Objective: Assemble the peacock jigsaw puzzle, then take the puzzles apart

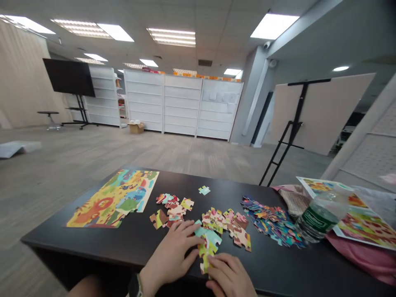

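A small joined group of puzzle pieces (210, 240), pale blue and yellow-green, lies near the front edge of the black table. My left hand (176, 247) rests at its left side, fingers stretched out and fingertips touching the pieces. At the near end, my right hand (230, 274) has its fingers curled over a yellow-green puzzle piece (204, 264), the thumb low beside the edge. Loose brown and pink puzzle pieces (176, 211) sit just beyond my left hand. Another pile of yellow and pink puzzle pieces (227, 220) lies beyond the group.
A mostly assembled puzzle (114, 200) covers the table's left side. One single piece (204, 190) lies near the far edge of the black table (145, 243). Dark blue pieces (272, 220) are heaped at right, beside a water bottle (321, 214), picture sheets (368, 227) and pink cloth (361, 255).
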